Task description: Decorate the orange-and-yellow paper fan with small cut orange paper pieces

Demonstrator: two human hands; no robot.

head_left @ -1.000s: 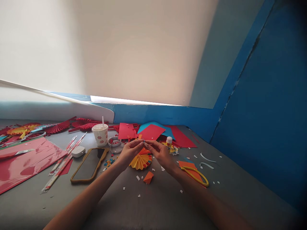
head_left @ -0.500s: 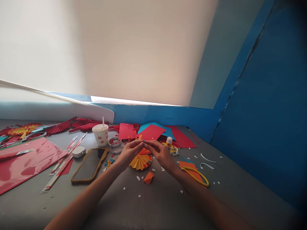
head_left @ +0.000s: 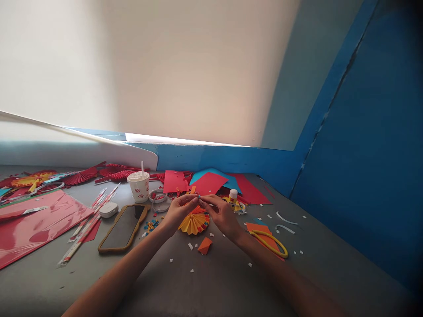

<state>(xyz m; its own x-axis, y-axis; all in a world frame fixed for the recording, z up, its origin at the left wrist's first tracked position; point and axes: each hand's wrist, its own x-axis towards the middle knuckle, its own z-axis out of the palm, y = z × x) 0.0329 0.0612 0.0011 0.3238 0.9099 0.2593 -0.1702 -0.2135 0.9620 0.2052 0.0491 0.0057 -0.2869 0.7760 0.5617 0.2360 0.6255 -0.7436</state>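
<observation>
My left hand (head_left: 181, 210) and my right hand (head_left: 222, 212) meet fingertip to fingertip above the middle of the table. Between their pinched fingers a tiny blue piece (head_left: 199, 197) shows, too small to make out fully; it looks like a bit of paper. Just below and behind the fingers lies a yellow and orange pleated paper fan (head_left: 194, 223), partly covered by the hands. A folded orange paper piece (head_left: 205, 245) rests nearer to me, with small white paper scraps (head_left: 190, 246) around it. Right of my right hand stands a glue stick (head_left: 233, 197) with a white cap.
On the left are a phone (head_left: 123, 229), a white case (head_left: 109, 210), wrapped straws (head_left: 86, 229), a plastic-wrapped red paper pack (head_left: 36, 220) and a lidded cup (head_left: 139, 187). Tape rolls (head_left: 161, 203) sit near the cup. Red sheets (head_left: 211, 181) lie behind; a yellow loop (head_left: 276, 242) lies right.
My fingertips have shifted very slightly around the small blue piece, and a little more of it shows. Everything on the table stays in place.
</observation>
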